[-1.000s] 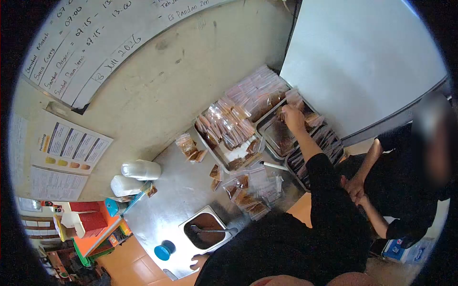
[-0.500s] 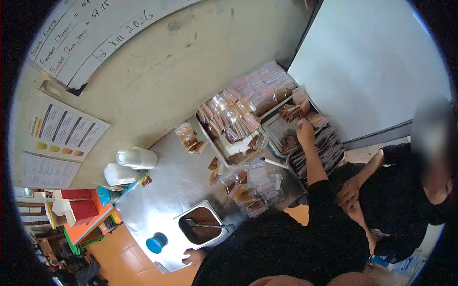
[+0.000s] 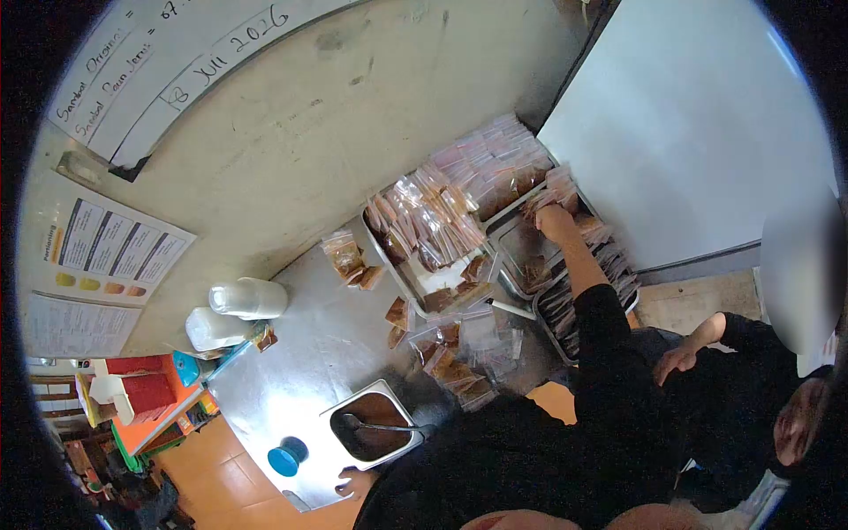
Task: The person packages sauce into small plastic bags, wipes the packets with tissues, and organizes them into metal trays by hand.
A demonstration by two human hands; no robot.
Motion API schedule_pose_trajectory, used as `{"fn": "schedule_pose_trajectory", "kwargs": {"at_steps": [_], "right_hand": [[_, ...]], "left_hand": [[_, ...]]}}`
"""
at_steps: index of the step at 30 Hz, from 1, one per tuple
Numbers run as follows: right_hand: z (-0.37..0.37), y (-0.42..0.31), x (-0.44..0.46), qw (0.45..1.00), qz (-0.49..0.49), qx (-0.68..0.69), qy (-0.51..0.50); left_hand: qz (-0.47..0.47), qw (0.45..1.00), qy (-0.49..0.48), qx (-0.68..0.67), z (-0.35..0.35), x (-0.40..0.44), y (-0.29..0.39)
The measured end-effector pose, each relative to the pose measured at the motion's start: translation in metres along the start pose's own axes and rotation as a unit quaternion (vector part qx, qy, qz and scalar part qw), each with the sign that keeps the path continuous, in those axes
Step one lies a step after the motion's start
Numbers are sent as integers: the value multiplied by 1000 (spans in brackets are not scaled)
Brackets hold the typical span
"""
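Observation:
My right hand [image 3: 556, 223] reaches into a steel tray [image 3: 506, 231] at the back right, its fingers closed at the small plastic sachets [image 3: 558, 190] of brown sauce there. The fingertips are partly hidden among the sachets. My left hand [image 3: 356, 484] rests at the table's front edge with fingers apart and holds nothing. Close to it stands a steel pan [image 3: 389, 397] of brown sauce, with a ladle [image 3: 384, 427] lying in it. A blue-lidded container [image 3: 285, 458] stands left of the pan.
Another tray [image 3: 411, 287] is packed with sachets. Loose sachets [image 3: 450, 367] and a white marker [image 3: 511, 308] lie on the steel table [image 3: 309, 331]. White plastic containers [image 3: 249, 298] stand by the wall. At right, a co-worker in black [image 3: 733, 389] stands close to my right arm.
My right hand has moved slightly up and left at the tray with the sachets. The co-worker's hands have moved apart. My left hand stays by the pan; the view has shifted a little.

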State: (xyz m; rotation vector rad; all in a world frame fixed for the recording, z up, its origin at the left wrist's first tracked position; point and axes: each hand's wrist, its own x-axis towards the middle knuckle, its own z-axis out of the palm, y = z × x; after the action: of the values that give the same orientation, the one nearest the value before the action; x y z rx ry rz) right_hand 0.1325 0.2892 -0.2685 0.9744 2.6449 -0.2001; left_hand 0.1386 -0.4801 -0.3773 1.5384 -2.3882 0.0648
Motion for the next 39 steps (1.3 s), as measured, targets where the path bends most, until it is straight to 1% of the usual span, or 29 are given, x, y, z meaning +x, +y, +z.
{"fn": "schedule_pose_trajectory", "kwargs": {"at_steps": [3,5,6,8,9,11,12,14,15,17,21,23,27,29,30,32,36,38,39], "right_hand": [[-13,-8,-19,1000,13,19,13],[-9,-3,-24,997,-44,52,42],[-8,-3,-29,997,-44,53,42],[-9,0,-39,992,-55,73,87],[-12,3,-43,992,-52,74,89],[-14,10,-54,975,-91,161,122],[-20,12,-64,975,-88,163,122],[-43,13,-90,962,-104,197,160],[-50,14,-100,961,-103,198,163],[-63,22,-117,958,-51,226,169],[-93,33,-147,951,-54,227,204],[-105,38,-161,963,41,78,253],[-115,61,-163,958,60,27,280],[-100,78,-144,983,47,-29,174],[-91,80,-141,983,48,-29,175],[-79,78,-132,990,6,-53,132],[-71,77,-113,987,-37,-73,135],[-62,88,-91,986,-31,-8,166],[-67,82,-88,986,-34,-10,164]], "left_hand": [[3,1000,8,1,-1,2,-1],[3,1000,14,-1,-2,3,0],[3,1000,17,-3,-3,4,2],[3,1000,21,-8,-5,3,6],[4,1000,23,-11,-7,3,9],[9,999,28,-15,-11,6,12],[11,999,31,-17,-14,7,14],[13,999,37,-22,-16,10,15],[13,999,40,-26,-18,10,16],[11,998,45,-33,-19,11,17],[2,997,59,-41,-24,15,8],[1,997,62,-48,-23,13,8],[12,996,67,-60,-22,13,9],[15,995,69,-66,-19,12,12],[15,995,70,-68,-18,11,11],[10,995,75,-71,-14,10,9],[-10,994,88,-64,-12,6,0],[-18,994,93,-59,-12,0,-1],[-21,994,95,-57,-13,-3,0]]}}
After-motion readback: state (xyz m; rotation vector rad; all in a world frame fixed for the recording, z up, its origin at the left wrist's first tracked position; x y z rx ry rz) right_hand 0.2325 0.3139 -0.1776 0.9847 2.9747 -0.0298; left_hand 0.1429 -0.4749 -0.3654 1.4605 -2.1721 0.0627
